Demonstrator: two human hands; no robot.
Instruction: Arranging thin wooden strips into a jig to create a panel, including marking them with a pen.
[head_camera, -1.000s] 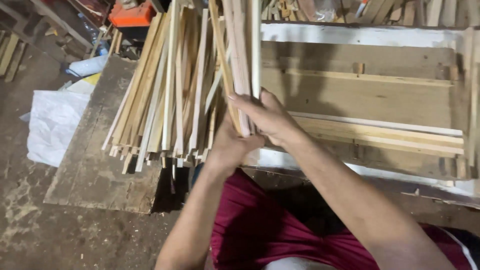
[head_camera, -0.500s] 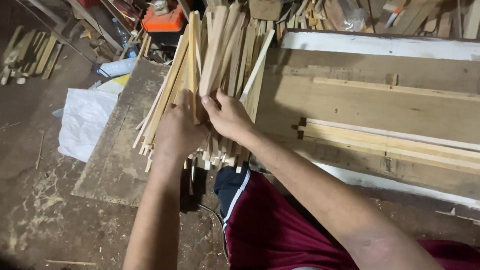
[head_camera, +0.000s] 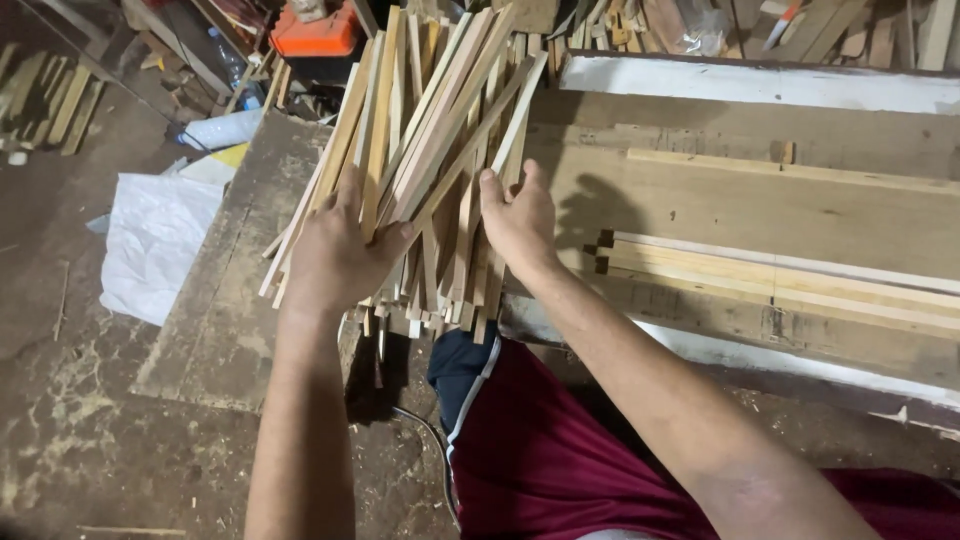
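Gripping the bundle of thin wooden strips (head_camera: 430, 150), your left hand (head_camera: 335, 255) has its fingers wrapped round the near ends, thumb hooked over the front. Your right hand (head_camera: 518, 222) sits at 3 o'clock from it, fingers mostly straight, palm pressed flat against the bundle's side. The strips fan out toward 12 o'clock over the wooden bench (head_camera: 760, 205). White sack (head_camera: 155, 245) lies at 9 o'clock, orange tool (head_camera: 315, 35) at 11.
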